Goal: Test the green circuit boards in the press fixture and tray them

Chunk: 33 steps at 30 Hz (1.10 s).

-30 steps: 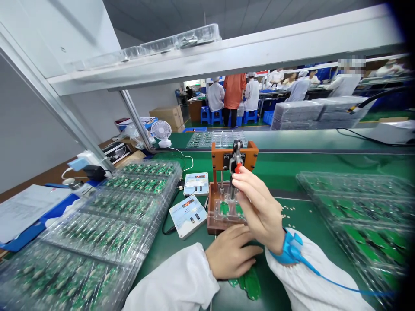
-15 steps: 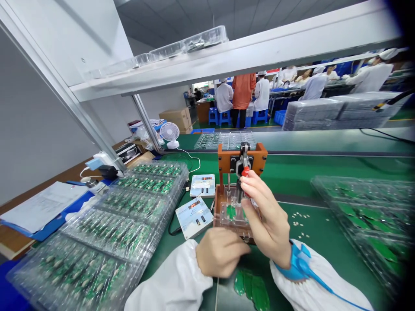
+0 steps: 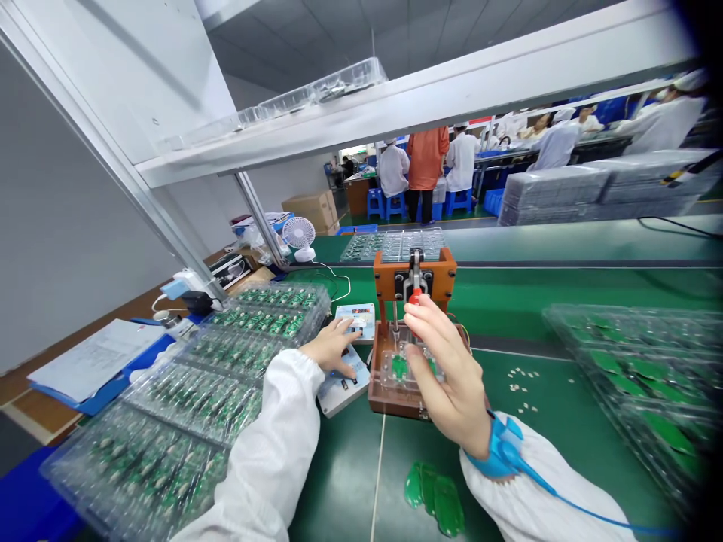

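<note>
My right hand (image 3: 452, 376) has its fingers around the red handle (image 3: 416, 296) of a toggle clamp on an orange and brown test fixture (image 3: 384, 278); the thumb stands apart. Under the clamp, a small green circuit board (image 3: 399, 367) sits in the fixture's clear plate, partly hidden by the hand. My left hand (image 3: 332, 346) is open, fingers spread over two white meter boxes: the nearer box (image 3: 342, 393) and the farther box (image 3: 364, 310). Whether the fingertips press on them I cannot tell. Several green boards (image 3: 434, 497) lie overlapped on the bench before me.
Clear trays of boards (image 3: 226, 391) stand at left, another tray (image 3: 633, 376) at right. Small pale bits (image 3: 523, 380) lie scattered right of the fixture. A white fan (image 3: 299, 235) stands behind. A blue wrist strap cord (image 3: 542, 482) trails from my right wrist. A shelf (image 3: 339, 105) crosses above.
My left hand has moved from in front of the fixture leftward and away from me, over the meter boxes, and its fingers have spread. My right hand has stayed at the red handle.
</note>
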Each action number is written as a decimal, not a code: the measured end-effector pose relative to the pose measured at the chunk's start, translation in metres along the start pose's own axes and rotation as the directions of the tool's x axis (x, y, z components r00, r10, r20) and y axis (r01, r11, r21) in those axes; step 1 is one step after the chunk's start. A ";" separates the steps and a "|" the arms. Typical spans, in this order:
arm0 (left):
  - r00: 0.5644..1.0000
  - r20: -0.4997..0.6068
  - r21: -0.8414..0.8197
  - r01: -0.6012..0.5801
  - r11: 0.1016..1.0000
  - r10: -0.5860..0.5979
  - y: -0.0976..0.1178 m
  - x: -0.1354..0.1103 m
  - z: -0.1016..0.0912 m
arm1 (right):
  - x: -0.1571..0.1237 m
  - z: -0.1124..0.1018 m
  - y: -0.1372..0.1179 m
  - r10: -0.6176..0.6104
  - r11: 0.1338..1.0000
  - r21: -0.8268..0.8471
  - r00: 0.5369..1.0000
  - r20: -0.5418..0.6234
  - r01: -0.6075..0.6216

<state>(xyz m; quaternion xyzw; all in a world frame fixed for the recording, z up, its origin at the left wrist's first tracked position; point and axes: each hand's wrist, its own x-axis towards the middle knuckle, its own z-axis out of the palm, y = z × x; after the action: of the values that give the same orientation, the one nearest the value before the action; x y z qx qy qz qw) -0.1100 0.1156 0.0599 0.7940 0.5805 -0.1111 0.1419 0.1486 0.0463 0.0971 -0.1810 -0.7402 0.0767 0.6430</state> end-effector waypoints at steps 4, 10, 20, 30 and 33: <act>0.997 0.079 0.046 -0.004 0.999 0.000 0.000 0.010 -0.003 | 0.001 -0.001 -0.001 -0.005 1.000 0.005 1.000 0.016 0.005; 0.995 0.100 0.036 -0.016 0.999 0.012 -0.007 0.016 0.003 | 0.001 -0.002 0.000 -0.007 1.000 0.001 1.000 0.008 0.007; 0.992 0.108 0.005 0.060 0.998 -0.061 -0.006 0.001 -0.009 | 0.002 -0.002 0.000 -0.016 1.000 -0.013 1.000 0.016 0.016; 0.983 0.163 0.024 0.084 0.996 -0.086 -0.014 0.003 -0.004 | 0.002 -0.004 -0.002 -0.008 1.000 -0.011 1.000 0.016 0.008; 0.980 0.175 0.020 0.096 0.995 -0.098 -0.013 0.003 -0.004 | 0.002 -0.003 -0.002 -0.004 1.000 -0.012 1.000 0.015 0.004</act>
<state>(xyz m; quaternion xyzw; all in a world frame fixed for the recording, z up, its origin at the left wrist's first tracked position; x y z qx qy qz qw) -0.1211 0.1237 0.0615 0.7527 0.6031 -0.1908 0.1823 0.1512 0.0451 0.1003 -0.1831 -0.7459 0.0724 0.6363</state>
